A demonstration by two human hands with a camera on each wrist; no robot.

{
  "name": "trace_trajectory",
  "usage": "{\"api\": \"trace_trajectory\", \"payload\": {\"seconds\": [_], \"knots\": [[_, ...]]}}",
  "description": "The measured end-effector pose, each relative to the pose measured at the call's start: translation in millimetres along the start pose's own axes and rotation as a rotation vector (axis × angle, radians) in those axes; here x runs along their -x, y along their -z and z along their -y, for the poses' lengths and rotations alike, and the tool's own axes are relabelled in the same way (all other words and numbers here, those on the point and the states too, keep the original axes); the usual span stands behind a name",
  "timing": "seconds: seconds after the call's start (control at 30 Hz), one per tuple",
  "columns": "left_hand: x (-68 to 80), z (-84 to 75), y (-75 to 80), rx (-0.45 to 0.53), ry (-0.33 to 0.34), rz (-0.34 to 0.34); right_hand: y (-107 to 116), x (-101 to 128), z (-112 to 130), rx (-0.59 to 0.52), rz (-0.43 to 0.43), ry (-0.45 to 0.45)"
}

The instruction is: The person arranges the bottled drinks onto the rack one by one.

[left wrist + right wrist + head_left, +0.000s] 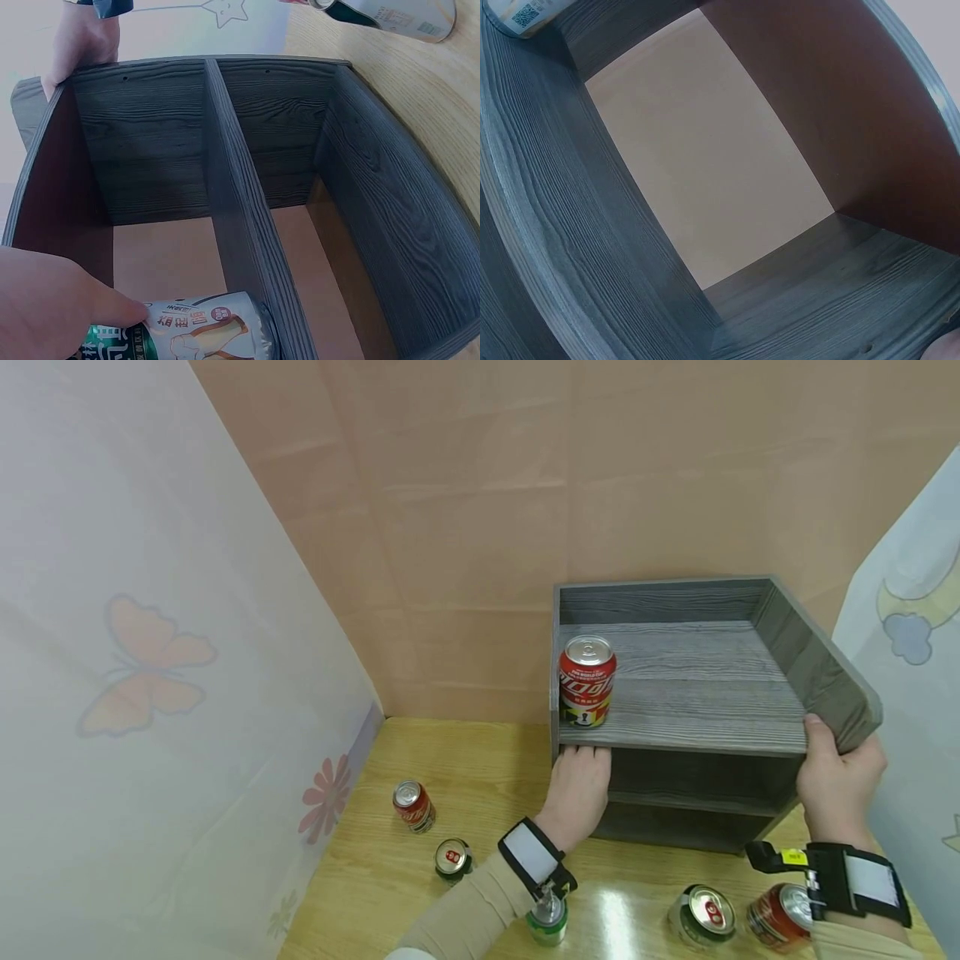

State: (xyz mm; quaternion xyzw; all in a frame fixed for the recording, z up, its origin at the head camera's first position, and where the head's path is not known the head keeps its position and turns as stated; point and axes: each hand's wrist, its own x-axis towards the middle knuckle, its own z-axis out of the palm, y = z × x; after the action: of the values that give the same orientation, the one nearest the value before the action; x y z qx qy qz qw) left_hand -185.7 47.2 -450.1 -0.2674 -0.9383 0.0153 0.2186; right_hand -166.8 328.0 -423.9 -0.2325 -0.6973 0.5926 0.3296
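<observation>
A grey wooden shelf unit (pixel 697 685) stands against the back wall. My left hand (pixel 577 789) reaches into the compartment under its top board. There it grips a white and green can (pixel 210 330), whose base meets the middle board; the head view hides this can. The can's lower end (pixel 529 11) also shows in the right wrist view's corner. My right hand (pixel 843 781) holds the unit's right side at the front edge, thumb by the top board. A red cola can (pixel 587 683) stands upright on the top board's left end.
On the wooden table (pixel 360 852) are a small red can (pixel 415 807) and a dark green can (pixel 453 860) at left. A green can (pixel 547 922) is partly behind the left wrist strap. A white and green can (pixel 702 917) and another red can (pixel 780 917) stand front right.
</observation>
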Motion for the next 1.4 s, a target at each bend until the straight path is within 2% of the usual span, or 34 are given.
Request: {"api": "trace_trajectory", "payload": {"seconds": [0.37,0.5,0.7,0.87,1.1,1.2,1.4], "knots": [[0.0,-1.1,0.3,-0.006,0.010,0.042,0,0,1,0.002,0.001,-0.005],[2.2,-0.3,-1.2,-0.017,0.007,0.019,-1,1,1,-0.005,0.005,-0.012],[9.1,2.0,-2.9,-0.005,-0.018,-0.050,-3,1,0,0.001,0.001,0.011],[15.9,4.3,-0.8,0.047,-0.054,-0.116,-2,0,0,0.003,-0.003,0.017],[28.9,8.3,4.7,0.129,-0.092,-0.146,-1,1,-1,0.005,0.009,-0.001],[36.2,10.6,8.1,0.174,-0.104,-0.143,0,0,0,0.003,0.008,-0.006],[48.8,16.2,21.4,0.351,-0.094,-0.093,0,0,-1,0.000,0.018,-0.006]]}}
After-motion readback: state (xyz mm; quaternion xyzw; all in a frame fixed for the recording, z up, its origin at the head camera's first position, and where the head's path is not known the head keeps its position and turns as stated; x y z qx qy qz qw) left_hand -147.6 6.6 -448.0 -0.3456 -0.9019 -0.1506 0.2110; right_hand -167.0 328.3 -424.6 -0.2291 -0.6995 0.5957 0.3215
